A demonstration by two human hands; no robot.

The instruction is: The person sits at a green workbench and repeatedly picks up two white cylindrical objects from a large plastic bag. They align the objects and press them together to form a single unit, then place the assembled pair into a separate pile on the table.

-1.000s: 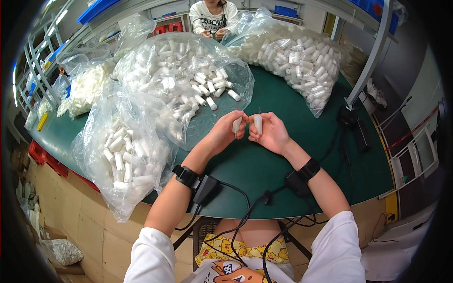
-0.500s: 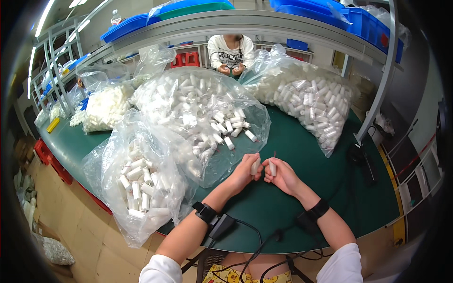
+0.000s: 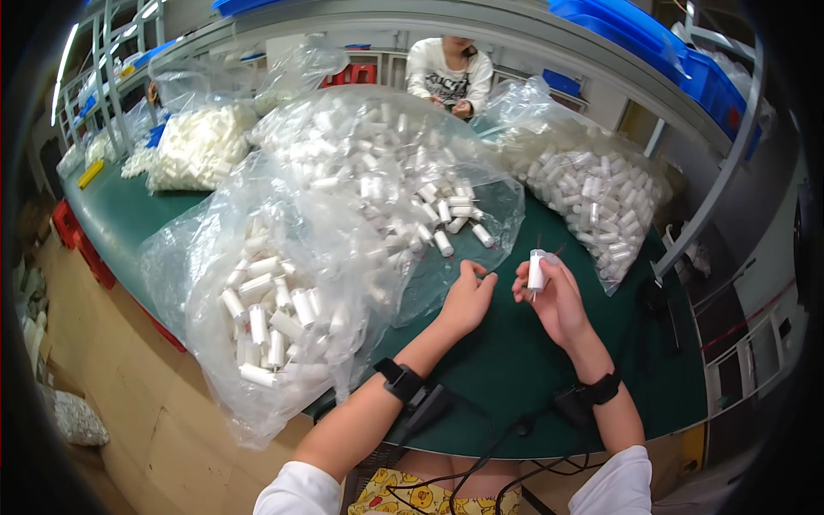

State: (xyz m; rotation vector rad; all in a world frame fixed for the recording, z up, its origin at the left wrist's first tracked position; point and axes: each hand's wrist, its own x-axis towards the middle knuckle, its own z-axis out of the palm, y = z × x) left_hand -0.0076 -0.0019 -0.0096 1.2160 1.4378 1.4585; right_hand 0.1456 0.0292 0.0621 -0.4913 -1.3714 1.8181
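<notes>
In my right hand a white cylinder stands nearly upright, pinched between thumb and fingers. Thin reddish wires rise beside its top, and a short metal pin shows at its lower end. My left hand is over the green table with its fingers curled in; whatever they hold, if anything, is hidden. Just beyond it, loose white cylinders lie at the mouth of a large clear plastic bag full of the same pieces. The two hands are apart.
Another clear bag of white cylinders lies at the near left, a further one at the back right. A bag of cream pieces stands far left. Black cables hang by the near edge. Another person sits opposite.
My hands have moved apart. The right hand has shifted right and lifted its white cylinder upright; the white piece seen in my left hand no longer shows. The view has shifted slightly.
</notes>
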